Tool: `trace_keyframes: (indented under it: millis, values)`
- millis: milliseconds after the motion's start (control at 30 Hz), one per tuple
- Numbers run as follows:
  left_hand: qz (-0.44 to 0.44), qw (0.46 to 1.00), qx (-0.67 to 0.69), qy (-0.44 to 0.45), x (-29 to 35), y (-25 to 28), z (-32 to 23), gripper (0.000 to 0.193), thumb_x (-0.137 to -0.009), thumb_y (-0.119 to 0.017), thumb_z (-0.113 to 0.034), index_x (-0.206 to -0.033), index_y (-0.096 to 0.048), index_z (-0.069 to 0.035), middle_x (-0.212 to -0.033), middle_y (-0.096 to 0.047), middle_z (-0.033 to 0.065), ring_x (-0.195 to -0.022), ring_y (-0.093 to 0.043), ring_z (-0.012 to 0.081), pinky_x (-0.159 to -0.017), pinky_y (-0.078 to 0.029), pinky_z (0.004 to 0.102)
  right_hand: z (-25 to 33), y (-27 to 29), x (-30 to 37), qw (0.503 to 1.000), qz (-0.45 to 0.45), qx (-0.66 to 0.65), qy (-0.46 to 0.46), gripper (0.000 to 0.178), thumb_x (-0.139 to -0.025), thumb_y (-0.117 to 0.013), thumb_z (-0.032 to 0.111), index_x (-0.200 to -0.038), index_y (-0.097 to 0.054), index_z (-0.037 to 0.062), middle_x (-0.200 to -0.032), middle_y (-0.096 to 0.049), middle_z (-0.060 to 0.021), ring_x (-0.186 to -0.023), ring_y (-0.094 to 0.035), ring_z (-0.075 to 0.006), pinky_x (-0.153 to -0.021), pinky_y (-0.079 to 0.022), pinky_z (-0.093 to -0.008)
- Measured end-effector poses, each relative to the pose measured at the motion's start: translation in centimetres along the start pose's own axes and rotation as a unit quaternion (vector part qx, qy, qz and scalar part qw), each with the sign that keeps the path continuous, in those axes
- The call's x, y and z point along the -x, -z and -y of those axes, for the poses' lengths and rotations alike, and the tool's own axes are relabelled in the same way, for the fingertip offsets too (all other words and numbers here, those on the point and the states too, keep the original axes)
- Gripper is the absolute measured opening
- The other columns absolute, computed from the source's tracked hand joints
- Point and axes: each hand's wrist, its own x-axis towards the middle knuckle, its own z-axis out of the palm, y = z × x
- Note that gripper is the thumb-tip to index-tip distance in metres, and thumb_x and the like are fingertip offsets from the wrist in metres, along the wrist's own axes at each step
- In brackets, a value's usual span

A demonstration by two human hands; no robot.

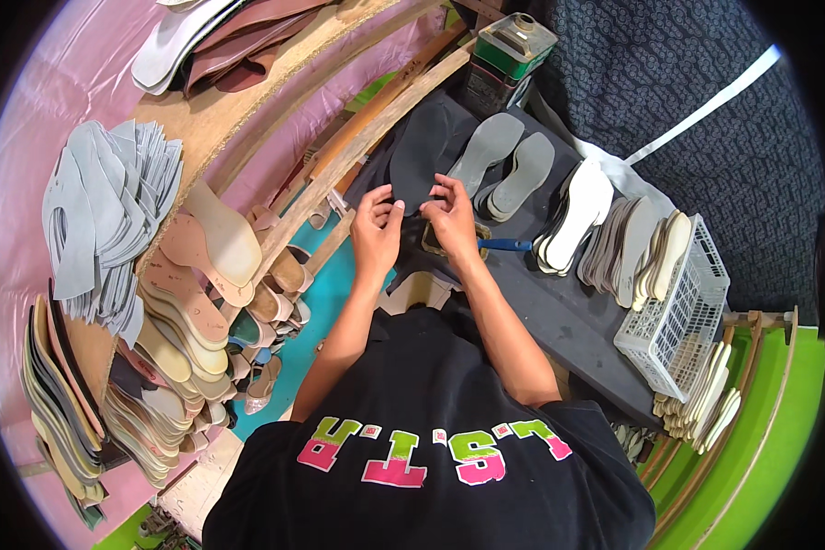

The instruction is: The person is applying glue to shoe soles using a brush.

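Observation:
A black shoe insole (417,151) lies in front of me at the far part of the dark worktable. My left hand (376,229) has its curled fingers and thumb at the insole's near left edge. On the near right edge, the fingers and thumb of my right hand (449,218) close on the same piece. Just under my right hand sits a small open container (431,240) with dark, smeared edges. A brush with a blue handle (509,245) rests across it, partly hidden by that wrist. To the right of the black insole are grey insoles (490,142) in two piles.
White insoles (585,203), grey-brown insoles (621,243) and cream insoles (665,252) line the table's right side, beside a white plastic basket (697,307). A green metal can (515,44) stands at the back. Leftward, wooden shelves hold grey cut pieces (110,202) and tan insoles (188,302).

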Motion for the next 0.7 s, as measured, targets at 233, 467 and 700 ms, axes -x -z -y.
trace_keyframes:
  millis: [233,467,700]
  values:
    - [0.007,0.928,0.318,0.196,0.9,0.3,0.4,0.039,-0.109,-0.063,-0.003,-0.147,-0.055,0.002,-0.135,-0.068,0.0162,-0.115,-0.069,0.0178,-0.098,-0.060,0.0332,1.9,0.2,0.2,0.970,0.017,-0.230,-0.080,0.062,-0.094,-0.065,0.007,-0.153,-0.044,0.0005,-0.139,-0.062,-0.0131,-0.109,-0.068,-0.0192,-0.094,-0.055,-0.0341]
    - [0.066,0.936,0.292,0.185,3.9,2.4,-0.8,0.042,-0.109,-0.065,-0.010,-0.149,-0.060,0.000,-0.139,-0.067,0.0093,-0.117,-0.067,0.0138,-0.092,-0.057,0.0319,3.6,3.6,-1.1,0.935,0.029,-0.346,-0.068,0.080,-0.095,-0.064,0.018,-0.165,-0.028,0.0040,-0.141,-0.061,-0.0104,-0.110,-0.065,-0.0196,-0.101,-0.052,-0.0436]
    - [0.126,0.933,0.277,0.194,5.4,2.2,-3.0,0.040,-0.112,-0.061,-0.012,-0.151,-0.061,-0.003,-0.150,-0.061,0.0105,-0.121,-0.065,0.0134,-0.091,-0.060,0.0347,7.9,10.3,2.3,0.936,-0.032,-0.350,-0.006,0.059,-0.099,-0.065,0.015,-0.155,-0.045,0.0105,-0.109,-0.064,0.0021,-0.104,-0.068,-0.0147,-0.098,-0.056,-0.0428]
